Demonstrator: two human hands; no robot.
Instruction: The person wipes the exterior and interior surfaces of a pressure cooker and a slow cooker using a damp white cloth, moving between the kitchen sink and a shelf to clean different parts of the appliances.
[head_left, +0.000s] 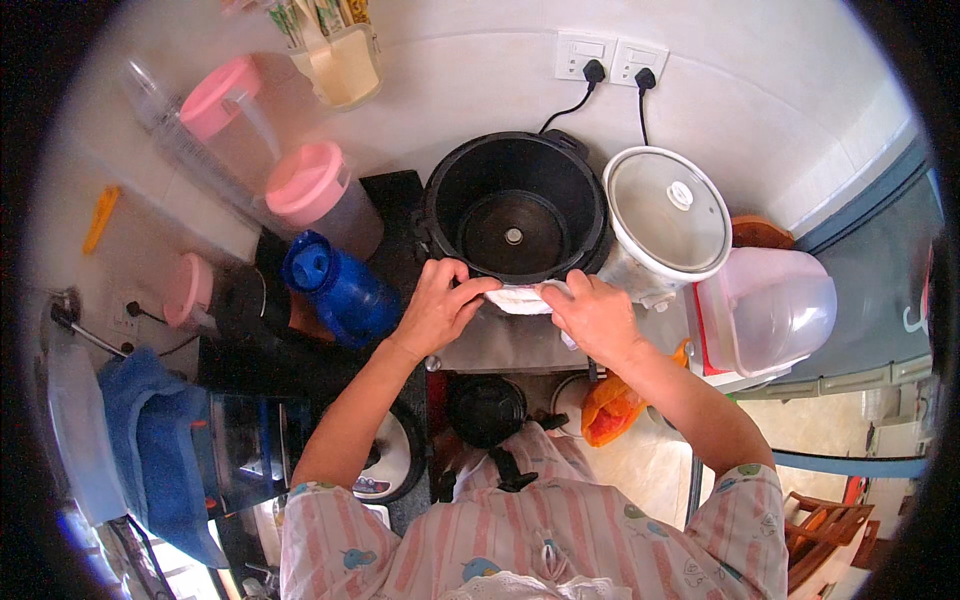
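An electric cooker body (517, 202), black inside and with its inner pot out, stands before me, its round heating plate with a metal centre button showing at the bottom. A folded white cloth (521, 300) lies along the near outer side of its rim. My left hand (444, 304) pinches the left end of the cloth between thumb and fingers against the rim. At the right end, my right hand (596, 315) grips the cloth in the same way. The fingertips are partly hidden behind the rim and cloth.
A white slow cooker (667, 210) with a glass lid stands close at the right, beside a clear plastic container (780, 311). At the left are a blue jug (341, 289) and a pink-lidded pitcher (322, 195). Two cords run to wall sockets (611, 60). An orange bag (611, 409) hangs below.
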